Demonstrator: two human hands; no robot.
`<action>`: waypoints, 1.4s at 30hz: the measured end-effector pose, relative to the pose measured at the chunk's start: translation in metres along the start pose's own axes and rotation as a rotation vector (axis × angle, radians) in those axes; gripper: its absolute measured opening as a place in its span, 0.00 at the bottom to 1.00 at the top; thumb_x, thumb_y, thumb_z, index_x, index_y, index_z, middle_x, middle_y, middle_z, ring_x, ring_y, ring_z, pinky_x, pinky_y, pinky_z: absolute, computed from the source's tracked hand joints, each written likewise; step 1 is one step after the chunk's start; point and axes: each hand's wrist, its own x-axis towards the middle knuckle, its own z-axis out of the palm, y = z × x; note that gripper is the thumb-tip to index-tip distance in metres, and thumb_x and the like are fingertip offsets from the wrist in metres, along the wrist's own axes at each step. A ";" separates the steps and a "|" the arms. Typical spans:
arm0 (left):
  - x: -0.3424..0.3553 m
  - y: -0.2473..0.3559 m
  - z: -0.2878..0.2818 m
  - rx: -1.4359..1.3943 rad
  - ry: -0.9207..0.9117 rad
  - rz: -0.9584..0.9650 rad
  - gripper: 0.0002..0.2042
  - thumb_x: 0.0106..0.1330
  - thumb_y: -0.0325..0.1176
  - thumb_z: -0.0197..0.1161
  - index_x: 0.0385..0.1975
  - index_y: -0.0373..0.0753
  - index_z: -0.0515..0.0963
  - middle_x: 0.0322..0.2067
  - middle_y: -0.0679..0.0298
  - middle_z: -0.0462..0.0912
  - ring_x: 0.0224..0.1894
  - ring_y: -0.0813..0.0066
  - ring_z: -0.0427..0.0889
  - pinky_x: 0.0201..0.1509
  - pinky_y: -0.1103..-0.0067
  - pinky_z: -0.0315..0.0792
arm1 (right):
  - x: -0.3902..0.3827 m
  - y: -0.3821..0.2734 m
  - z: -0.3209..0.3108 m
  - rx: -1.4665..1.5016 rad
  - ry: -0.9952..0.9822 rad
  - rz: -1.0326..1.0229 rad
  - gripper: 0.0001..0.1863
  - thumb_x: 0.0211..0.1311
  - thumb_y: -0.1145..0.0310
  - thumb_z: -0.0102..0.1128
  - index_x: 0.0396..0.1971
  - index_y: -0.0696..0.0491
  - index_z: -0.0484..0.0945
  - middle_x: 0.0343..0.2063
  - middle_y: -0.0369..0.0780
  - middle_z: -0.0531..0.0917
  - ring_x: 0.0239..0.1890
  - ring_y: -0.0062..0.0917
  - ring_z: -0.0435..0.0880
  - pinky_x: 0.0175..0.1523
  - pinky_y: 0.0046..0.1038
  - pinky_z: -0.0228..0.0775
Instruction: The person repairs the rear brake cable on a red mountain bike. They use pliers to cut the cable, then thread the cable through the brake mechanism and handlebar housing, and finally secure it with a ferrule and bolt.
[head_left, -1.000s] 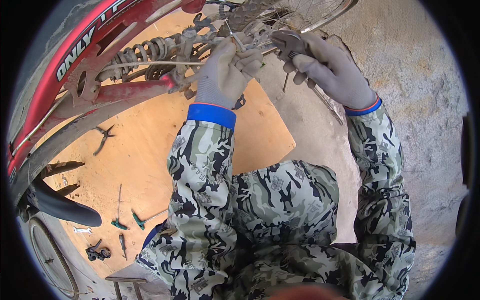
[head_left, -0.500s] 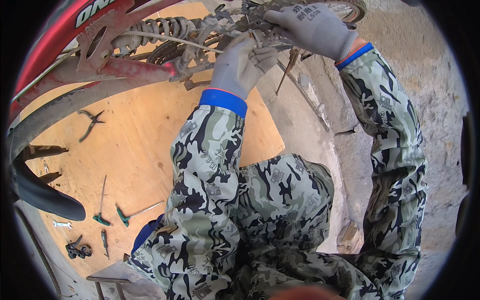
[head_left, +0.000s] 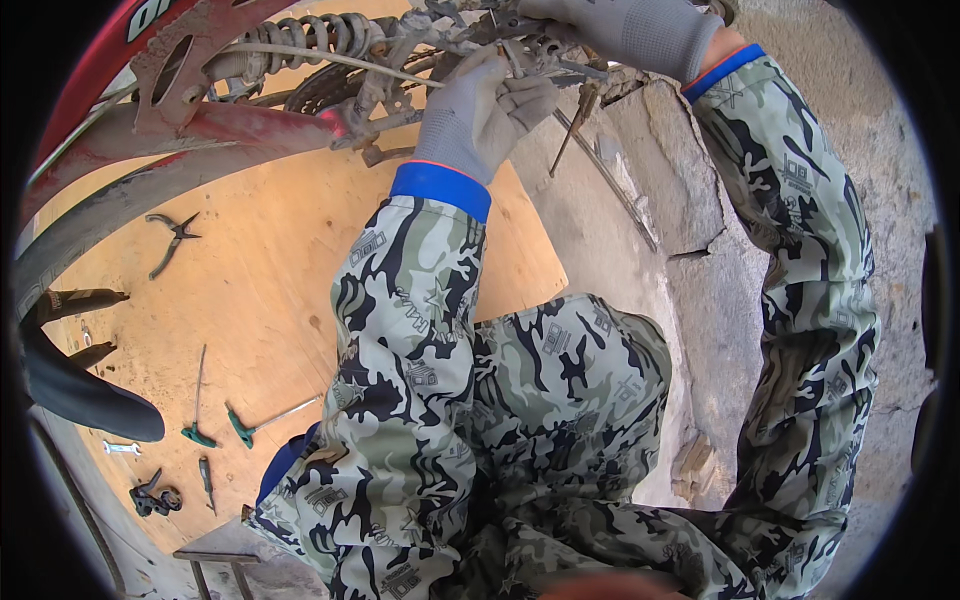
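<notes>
Both hands wear grey gloves and work on a dirty bicycle with a red frame [head_left: 250, 135], at its linkage beside the coil shock [head_left: 310, 45]. My left hand [head_left: 480, 115] is closed on a slim metal piece [head_left: 512, 62] under the shock, near a pale cable. Above and to the right, my right hand [head_left: 630, 30] reaches over the linkage at the top edge, fingers curled; what they hold is hidden.
A plywood board [head_left: 270, 260] holds pliers [head_left: 172, 240], green T-handled tools [head_left: 243, 430], a silver spanner [head_left: 123, 448], a screwdriver [head_left: 207, 482] and a black part [head_left: 155, 500]. The saddle [head_left: 100, 400] overhangs it at left. Cracked concrete [head_left: 850, 160] lies right.
My right hand has swung up and over onto the linkage with the dark tool seen earlier, now mostly hidden. My left hand has moved slightly right and up. The view has shifted.
</notes>
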 end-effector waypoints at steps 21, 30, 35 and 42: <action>-0.012 -0.002 0.006 0.293 0.017 0.187 0.11 0.78 0.24 0.51 0.53 0.25 0.73 0.37 0.45 0.82 0.31 0.64 0.85 0.32 0.76 0.84 | 0.005 -0.012 0.002 0.218 -0.018 0.094 0.15 0.68 0.64 0.57 0.52 0.45 0.81 0.35 0.45 0.87 0.39 0.41 0.87 0.45 0.41 0.79; -0.015 -0.003 -0.005 0.381 -0.011 0.244 0.17 0.76 0.26 0.54 0.60 0.23 0.71 0.38 0.41 0.85 0.33 0.58 0.89 0.34 0.73 0.86 | 0.004 -0.018 0.008 0.086 -0.008 0.123 0.15 0.66 0.69 0.55 0.51 0.46 0.82 0.30 0.44 0.85 0.35 0.40 0.88 0.41 0.40 0.79; -0.013 -0.005 0.004 0.449 0.006 0.279 0.18 0.75 0.28 0.55 0.59 0.23 0.73 0.36 0.42 0.85 0.32 0.60 0.89 0.34 0.74 0.86 | 0.003 -0.014 -0.001 -0.033 -0.131 0.170 0.15 0.66 0.72 0.52 0.50 0.47 0.81 0.28 0.44 0.84 0.34 0.41 0.88 0.39 0.41 0.78; -0.007 -0.003 0.021 0.422 0.014 0.274 0.14 0.75 0.26 0.56 0.56 0.27 0.76 0.31 0.49 0.86 0.28 0.65 0.89 0.27 0.77 0.83 | -0.002 0.001 -0.019 0.087 -0.164 0.187 0.12 0.66 0.67 0.55 0.47 0.48 0.81 0.29 0.46 0.85 0.35 0.42 0.88 0.40 0.42 0.79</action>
